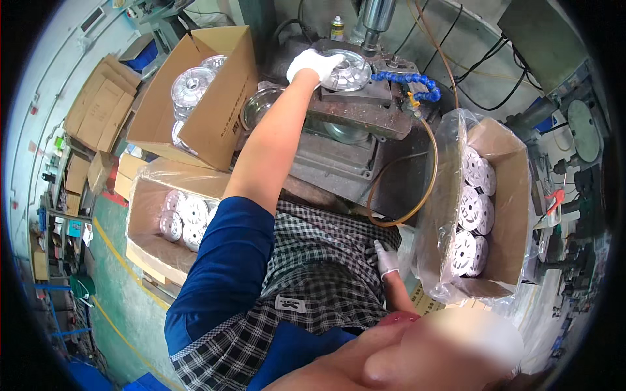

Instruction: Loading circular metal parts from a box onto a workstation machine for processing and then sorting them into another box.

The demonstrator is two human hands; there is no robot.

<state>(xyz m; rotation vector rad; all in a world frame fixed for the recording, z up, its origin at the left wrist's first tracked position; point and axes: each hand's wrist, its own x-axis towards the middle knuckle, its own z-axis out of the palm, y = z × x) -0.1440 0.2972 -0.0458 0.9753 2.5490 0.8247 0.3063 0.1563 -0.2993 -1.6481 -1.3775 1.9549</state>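
Observation:
My left hand point(313, 64), in a white glove, reaches far forward and grips the near-left rim of a shiny round metal wheel casting point(352, 70). The casting lies on a metal block on the machine bed point(391, 117), just below a vertical machine spindle point(377, 26). Some of its rim is hidden by the fingers. To the left of my forearm sits a round metal bowl-like part point(259, 107). My right hand point(387, 260), also gloved in white, rests low beside the checked apron point(326, 247). Its visible fingers are stretched out, and nothing shows in them.
A tall cardboard box point(225, 104) with metal castings stands at left; below it, a lined box point(147, 221) holds several discs. Another plastic-lined box point(508, 215) with stacked discs is at right. A blue segmented coolant hose point(417, 79) and an amber tube point(433, 169) hang beside the machine.

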